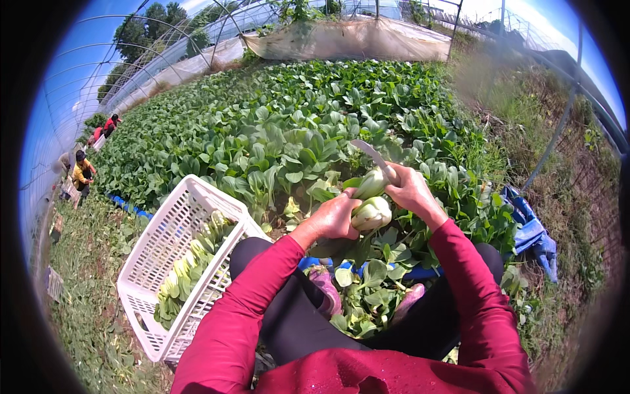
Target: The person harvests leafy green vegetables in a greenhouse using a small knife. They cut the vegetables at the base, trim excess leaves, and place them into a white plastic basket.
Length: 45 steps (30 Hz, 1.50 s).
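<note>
In front of my knees, my left hand [337,215] grips two heads of bok choy, their leaves hanging below it. The lower head [372,213] shows its pale base; the upper head [370,184] lies just above it. My right hand [409,189] is closed around the handle of a curved knife [369,149], whose blade points up and to the left. The fingers of that hand are at the upper head's base. Part of the handle is hidden by my fingers. Loose green leaves [376,295] lie between my shoes.
A white plastic crate [189,300] holding bok choy stands at my left. Rows of leafy plants [305,118] fill the ground ahead. A blue sheet [534,234] lies at the right, near a metal pole [551,143]. Several people crouch far left, one in yellow [81,171].
</note>
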Motion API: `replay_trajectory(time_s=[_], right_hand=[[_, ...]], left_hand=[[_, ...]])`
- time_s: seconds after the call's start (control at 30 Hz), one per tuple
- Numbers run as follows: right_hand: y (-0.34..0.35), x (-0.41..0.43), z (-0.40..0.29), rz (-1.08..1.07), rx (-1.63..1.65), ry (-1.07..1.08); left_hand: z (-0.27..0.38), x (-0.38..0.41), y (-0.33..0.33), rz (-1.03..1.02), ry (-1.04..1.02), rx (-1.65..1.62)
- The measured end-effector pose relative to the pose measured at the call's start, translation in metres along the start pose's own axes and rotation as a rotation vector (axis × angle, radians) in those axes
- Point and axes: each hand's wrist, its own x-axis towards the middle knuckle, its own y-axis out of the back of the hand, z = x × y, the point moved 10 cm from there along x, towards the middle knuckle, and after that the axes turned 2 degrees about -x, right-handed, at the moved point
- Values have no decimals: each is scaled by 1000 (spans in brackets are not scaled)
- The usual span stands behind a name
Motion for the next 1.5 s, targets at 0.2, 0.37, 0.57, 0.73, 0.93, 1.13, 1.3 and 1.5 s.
replay_trajectory(time_s=[0.2,0.37,0.57,0.73,0.93,1.13,1.3,1.5], right_hand=[[-12,-24,22,-20,126,-43],[-7,-16,49,58,-45,-56],[3,-14,54,47,-429,-107],[9,-5,77,95,-570,-112],[27,1,84,6,-589,-138],[-28,-7,33,-215,-209,359],[-34,-9,53,-180,-470,166],[-1,-3,72,57,-482,-74]], left_hand=[[10,-12,-18,-42,39,74],[11,-9,-23,-23,23,187],[9,-12,-21,62,-89,336],[17,-5,-26,65,-111,358],[-6,-7,-21,-2,28,341],[5,-5,-22,-93,-67,217],[3,-3,-25,-92,5,151],[-11,-1,-18,-80,-70,107]])
